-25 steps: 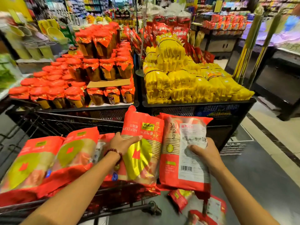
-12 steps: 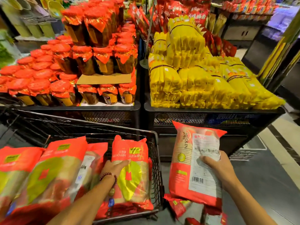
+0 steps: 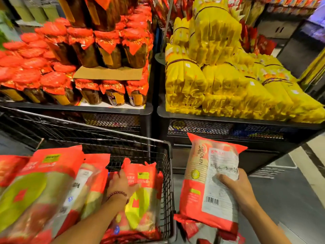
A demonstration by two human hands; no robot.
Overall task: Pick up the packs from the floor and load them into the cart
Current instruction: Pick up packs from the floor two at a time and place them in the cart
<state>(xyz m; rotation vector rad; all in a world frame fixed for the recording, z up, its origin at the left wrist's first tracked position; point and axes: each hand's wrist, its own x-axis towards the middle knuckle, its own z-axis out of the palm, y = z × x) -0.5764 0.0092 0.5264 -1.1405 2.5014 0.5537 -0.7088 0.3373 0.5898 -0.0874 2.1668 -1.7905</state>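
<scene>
A black wire cart fills the lower left and holds several red packs. My left hand lies on a red and yellow pack standing at the cart's right end, fingers around its upper edge. To the right of the cart, my right hand grips another red pack upright in the air, its white label and barcode facing me. More red packs lie on the floor beneath it, partly hidden.
Straight ahead stand two black display bins: red-capped jars on the left, yellow bagged goods on the right. Grey floor stretches to the right, with a black shelf unit at the far right.
My left hand has lowered its pack into the cart's right end. The right hand's pack has stayed beside the cart. The view has moved closer to the bins.
</scene>
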